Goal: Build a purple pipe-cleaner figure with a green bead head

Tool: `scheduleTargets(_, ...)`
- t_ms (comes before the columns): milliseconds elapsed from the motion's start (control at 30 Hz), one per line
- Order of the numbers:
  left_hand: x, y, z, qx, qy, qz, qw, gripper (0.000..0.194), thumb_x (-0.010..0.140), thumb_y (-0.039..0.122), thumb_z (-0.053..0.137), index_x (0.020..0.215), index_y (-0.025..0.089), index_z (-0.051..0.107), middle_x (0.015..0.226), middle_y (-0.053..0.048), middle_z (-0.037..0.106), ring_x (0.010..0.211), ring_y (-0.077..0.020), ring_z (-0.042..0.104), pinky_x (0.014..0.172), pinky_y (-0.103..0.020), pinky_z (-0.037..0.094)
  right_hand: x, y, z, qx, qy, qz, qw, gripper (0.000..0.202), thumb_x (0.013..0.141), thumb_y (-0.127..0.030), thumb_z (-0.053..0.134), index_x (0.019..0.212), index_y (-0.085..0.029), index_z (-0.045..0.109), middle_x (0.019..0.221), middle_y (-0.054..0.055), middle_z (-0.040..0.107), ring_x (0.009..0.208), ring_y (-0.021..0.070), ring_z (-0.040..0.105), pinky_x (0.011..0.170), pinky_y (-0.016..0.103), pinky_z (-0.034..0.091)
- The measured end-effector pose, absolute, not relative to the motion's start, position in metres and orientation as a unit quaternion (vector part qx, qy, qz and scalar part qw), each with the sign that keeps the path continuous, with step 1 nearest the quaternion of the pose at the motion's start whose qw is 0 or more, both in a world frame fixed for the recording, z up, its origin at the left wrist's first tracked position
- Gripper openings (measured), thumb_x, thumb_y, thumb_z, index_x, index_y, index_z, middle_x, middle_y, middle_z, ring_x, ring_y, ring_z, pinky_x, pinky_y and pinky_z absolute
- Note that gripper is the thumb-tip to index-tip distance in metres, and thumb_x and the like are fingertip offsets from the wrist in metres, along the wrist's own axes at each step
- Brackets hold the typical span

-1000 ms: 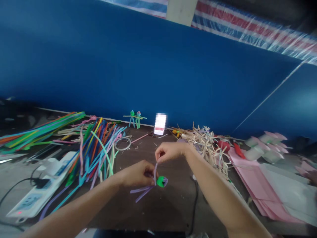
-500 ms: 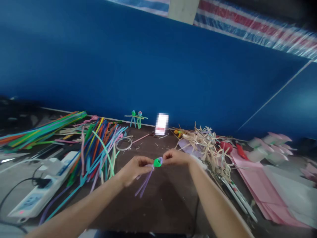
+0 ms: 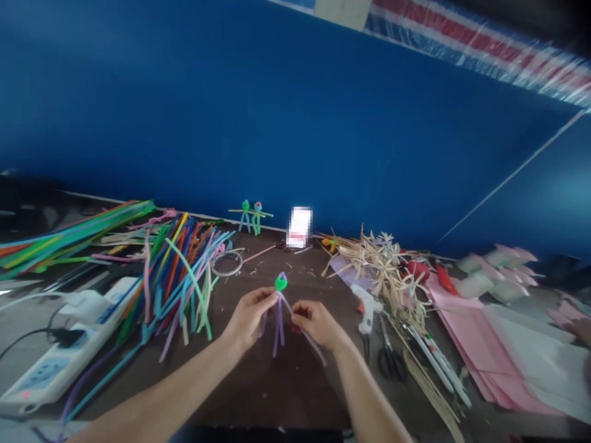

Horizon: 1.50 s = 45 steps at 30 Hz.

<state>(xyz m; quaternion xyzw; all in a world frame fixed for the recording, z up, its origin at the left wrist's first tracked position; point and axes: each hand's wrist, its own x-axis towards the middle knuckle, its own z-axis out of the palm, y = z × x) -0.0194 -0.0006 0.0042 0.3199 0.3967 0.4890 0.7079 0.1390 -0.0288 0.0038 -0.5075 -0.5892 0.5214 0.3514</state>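
Over the middle of the dark table I hold up a small pipe cleaner figure point(image 3: 281, 284) with a green and purple head and purple strands hanging down. My left hand point(image 3: 252, 317) pinches it just below the head. The fingers of my right hand point(image 3: 314, 323) are closed on one purple strand point(image 3: 317, 351), which runs out to the lower right. Two finished-looking pipe cleaner figures point(image 3: 252, 217) stand side by side at the back, against the blue wall.
Many loose pipe cleaners point(image 3: 180, 271) and a white power strip point(image 3: 69, 351) lie on the left. A bright phone point(image 3: 299, 227) stands at the back. To the right are a glue gun point(image 3: 367, 307), scissors point(image 3: 390, 357), straw-coloured strips point(image 3: 383, 264) and pink sheets point(image 3: 466, 338).
The figure has turned upright, its head now on top. My right hand has moved from the head down to a purple strand and drawn it outward. The glue gun and scissors have come into sight.
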Motion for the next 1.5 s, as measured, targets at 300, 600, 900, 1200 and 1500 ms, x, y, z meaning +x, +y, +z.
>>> scheduleTargets(300,-0.015,-0.003,-0.005,0.393,0.411,0.474,0.672,0.025,0.055,0.027,0.071,0.073,0.01,0.064,0.063,-0.001,0.062,0.057,-0.0099,0.054,0.058,-0.021,0.042,0.113,-0.028,0.005,-0.581,-0.582,0.365,0.437,0.02,0.074,-0.027,0.051,0.074,-0.013,0.065,0.07,0.004,0.065,0.068,0.0163,0.058,0.062,0.024,0.044)
scheduleTargets(600,-0.005,-0.007,-0.013,0.269,0.412,0.517,0.7,0.03,0.045,0.028,0.076,0.065,0.011,0.06,0.058,0.0,0.062,0.053,-0.0114,0.056,0.056,-0.024,0.044,0.102,-0.029,-0.003,-0.623,-0.536,0.347,0.452,0.02,0.072,-0.032,0.054,0.068,-0.014,0.063,0.059,0.002,0.064,0.055,0.0149,0.058,0.051,0.021,0.042)
scheduleTargets(900,-0.013,-0.011,-0.01,0.267,0.338,0.451,0.782,0.018,0.051,0.021,0.074,0.061,0.013,0.061,0.057,0.0,0.061,0.056,-0.0098,0.056,0.062,-0.023,0.043,0.109,-0.033,0.005,-0.681,-0.596,0.231,0.358,0.018,0.075,-0.032,0.05,0.073,-0.022,0.065,0.068,0.001,0.067,0.064,0.0159,0.062,0.057,0.021,0.042)
scheduleTargets(1200,-0.045,0.007,0.019,0.534,0.346,0.268,0.723,0.022,0.062,0.032,0.064,0.07,0.011,0.064,0.061,-0.003,0.061,0.057,-0.0122,0.051,0.054,-0.022,0.033,0.115,-0.038,0.041,-0.68,-0.696,0.086,0.214,0.009,0.071,-0.022,0.057,0.074,-0.026,0.064,0.073,-0.002,0.067,0.069,0.0161,0.061,0.058,0.022,0.036)
scheduleTargets(1500,-0.021,0.001,0.006,0.535,0.427,0.347,0.641,0.019,0.063,0.029,0.054,0.053,0.014,0.047,0.046,0.006,0.044,0.044,-0.0078,0.039,0.046,-0.02,0.032,0.103,-0.046,0.033,-0.657,-0.728,-0.064,0.184,0.006,0.076,-0.018,0.053,0.071,-0.019,0.053,0.068,0.0,0.058,0.064,0.0133,0.052,0.056,0.023,0.028)
